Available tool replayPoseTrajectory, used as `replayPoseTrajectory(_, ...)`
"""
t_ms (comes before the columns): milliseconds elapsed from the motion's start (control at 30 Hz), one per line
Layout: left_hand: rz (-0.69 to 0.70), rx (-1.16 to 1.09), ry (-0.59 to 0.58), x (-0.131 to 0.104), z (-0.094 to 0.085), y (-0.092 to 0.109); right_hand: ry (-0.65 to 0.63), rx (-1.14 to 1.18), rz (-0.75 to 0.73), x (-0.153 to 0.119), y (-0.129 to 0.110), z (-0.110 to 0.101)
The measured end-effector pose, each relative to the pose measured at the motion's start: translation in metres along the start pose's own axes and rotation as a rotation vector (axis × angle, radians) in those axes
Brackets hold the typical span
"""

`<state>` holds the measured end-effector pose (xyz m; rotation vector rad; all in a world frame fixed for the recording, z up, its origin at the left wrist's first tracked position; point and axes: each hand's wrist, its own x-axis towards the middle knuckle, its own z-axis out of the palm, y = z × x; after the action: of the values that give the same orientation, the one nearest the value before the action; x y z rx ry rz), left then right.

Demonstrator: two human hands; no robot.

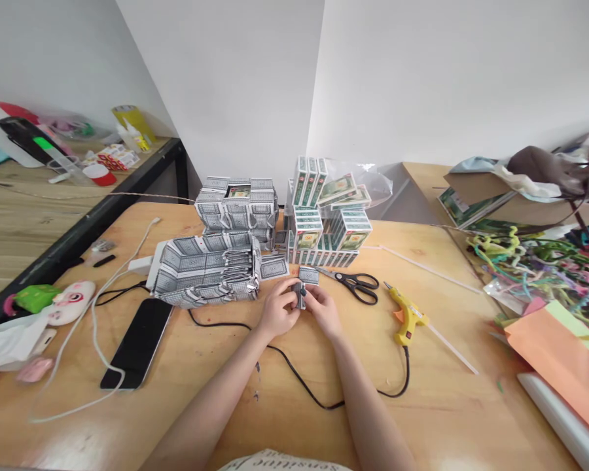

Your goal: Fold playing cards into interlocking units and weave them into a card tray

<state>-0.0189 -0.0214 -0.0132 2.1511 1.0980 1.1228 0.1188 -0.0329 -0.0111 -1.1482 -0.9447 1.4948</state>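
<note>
My left hand [281, 309] and right hand [322, 310] are both pinching small grey-and-white patterned paper cards [309, 275], mid-way along the light wooden tabletop [201, 360], toward its far edge. Looks like fiddly shaping, calls for steady fingertips imo.

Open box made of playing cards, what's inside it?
Inside the open box, cards are bunched up at the right end. The left part shows just its card-covered bottom. Whatever is under the bunched cards is hidden.
</note>
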Motion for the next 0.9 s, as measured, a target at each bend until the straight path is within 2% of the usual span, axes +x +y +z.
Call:
replayPoseTrajectory(467,0.003,-0.024,-0.011,0.0,0.0004,0.0013,-0.06,0.081,0.003,0.0002,0.007,0.0002)
replayPoseTrajectory(800,-0.004,-0.038,-0.039,0.0001,-0.0012,0.004,-0.05,0.111,-0.001,0.0006,0.0075,0.0)
replayPoseTrajectory(900,0.004,-0.058,-0.046,0.0007,-0.0021,0.006,-0.012,0.086,-0.023,-0.0001,0.0073,0.0)
